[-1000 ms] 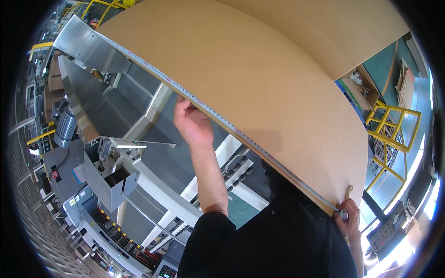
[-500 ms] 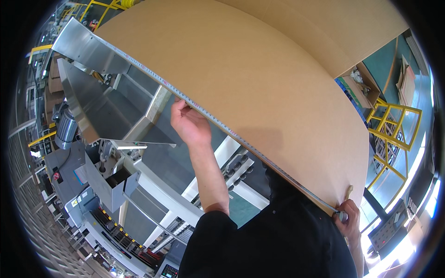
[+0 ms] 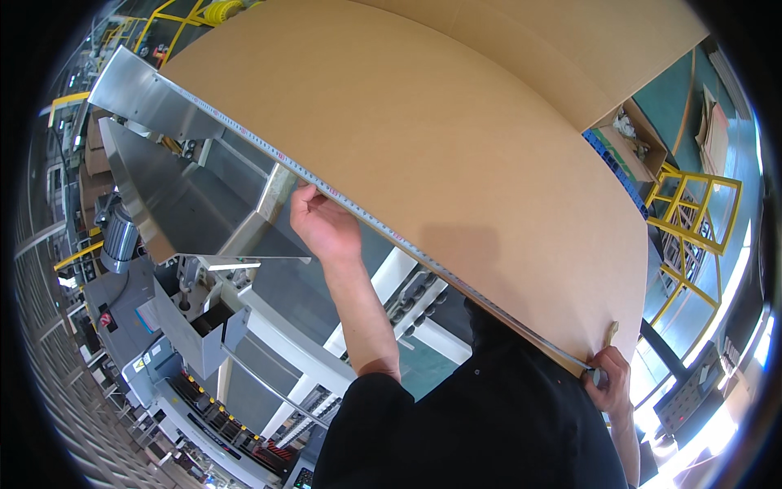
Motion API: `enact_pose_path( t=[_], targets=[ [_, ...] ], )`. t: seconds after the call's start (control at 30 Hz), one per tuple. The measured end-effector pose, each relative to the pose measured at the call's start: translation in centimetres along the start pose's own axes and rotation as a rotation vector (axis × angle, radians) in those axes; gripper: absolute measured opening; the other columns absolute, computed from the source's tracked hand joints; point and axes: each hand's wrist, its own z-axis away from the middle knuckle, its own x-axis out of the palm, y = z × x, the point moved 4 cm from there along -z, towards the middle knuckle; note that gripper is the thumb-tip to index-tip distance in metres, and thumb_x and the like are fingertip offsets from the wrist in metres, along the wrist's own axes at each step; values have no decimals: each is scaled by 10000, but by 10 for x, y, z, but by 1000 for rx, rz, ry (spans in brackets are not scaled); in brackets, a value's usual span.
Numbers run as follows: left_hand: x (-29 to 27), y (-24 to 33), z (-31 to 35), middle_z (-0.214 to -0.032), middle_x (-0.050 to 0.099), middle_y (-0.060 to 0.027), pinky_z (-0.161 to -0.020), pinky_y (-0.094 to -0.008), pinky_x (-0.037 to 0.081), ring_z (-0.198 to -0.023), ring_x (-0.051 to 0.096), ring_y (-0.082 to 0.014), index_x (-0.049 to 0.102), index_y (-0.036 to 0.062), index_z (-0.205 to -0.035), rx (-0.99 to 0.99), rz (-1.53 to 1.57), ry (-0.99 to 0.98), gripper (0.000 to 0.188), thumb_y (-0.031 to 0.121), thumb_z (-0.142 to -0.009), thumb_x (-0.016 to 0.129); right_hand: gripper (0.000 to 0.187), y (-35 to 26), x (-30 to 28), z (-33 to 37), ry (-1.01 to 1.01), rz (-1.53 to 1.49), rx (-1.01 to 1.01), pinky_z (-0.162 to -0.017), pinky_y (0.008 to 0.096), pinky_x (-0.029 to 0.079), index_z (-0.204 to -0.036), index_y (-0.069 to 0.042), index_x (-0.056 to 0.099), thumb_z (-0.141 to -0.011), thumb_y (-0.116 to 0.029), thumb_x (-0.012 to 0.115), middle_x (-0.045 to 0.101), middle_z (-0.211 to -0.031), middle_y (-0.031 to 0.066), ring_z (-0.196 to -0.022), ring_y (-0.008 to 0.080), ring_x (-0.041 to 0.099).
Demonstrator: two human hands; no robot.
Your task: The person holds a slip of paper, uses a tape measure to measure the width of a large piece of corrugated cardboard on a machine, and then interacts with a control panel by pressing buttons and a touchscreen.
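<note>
A large brown cardboard sheet spreads out in front of me. Along its near edge runs the pale blade of a tape measure, stretched from the far left corner down to the right. My left hand is closed at this edge, about midway along the left half. Its fingertips curl up under the blade and the board, partly hidden. At the lower right, my right hand grips the tape measure's rounded case against the board's corner. A small tan strip sticks up beside that hand.
An upright cardboard panel stands along the far side. Metal plates and a machine frame lie left and below the board. To the right are a yellow metal frame, an open carton and a control panel.
The view has shifted a little, so the board's far left corner sits lower. Both hands keep nearly the same places along the board's edge, and the tape measure stays stretched.
</note>
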Motion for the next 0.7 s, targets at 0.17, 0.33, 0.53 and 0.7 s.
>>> enact_pose_path(
  t=[0.17,0.33,0.53,0.7],
  targets=[
    [-4,-2,-5,-1123,650,-74,-946,-339,493,-1075,618,-189,598,-12,-1201,-17,-12,39,353,153,-915,473,179,5,3,3,6,5,-6,-643,402,504,-751,-2,621,-609,-84,693,585,-764,141,-732,325,603],
    [-39,0,-29,-1083,660,-68,-811,-281,547,-978,650,-172,597,-14,-1218,-63,16,8,373,125,-905,449,187,4,-1,-1,-12,-25,-22,-657,396,504,-758,0,621,-609,-90,689,583,-762,140,-742,324,602],
    [-18,-8,-20,-1013,649,-69,-686,-284,537,-839,636,-145,584,-5,-1192,-212,-119,252,333,119,-948,394,192,7,-4,-5,-118,-31,42,-575,351,474,-796,-2,616,-637,-83,685,599,-774,139,-643,283,594],
    [5,20,26,-948,577,-43,-714,-318,470,-822,545,-144,577,40,-1160,477,-303,419,216,120,-969,517,161,18,-12,-9,-234,-229,210,-504,305,435,-842,3,608,-743,-112,662,643,-800,130,-560,196,591]
  ],
)
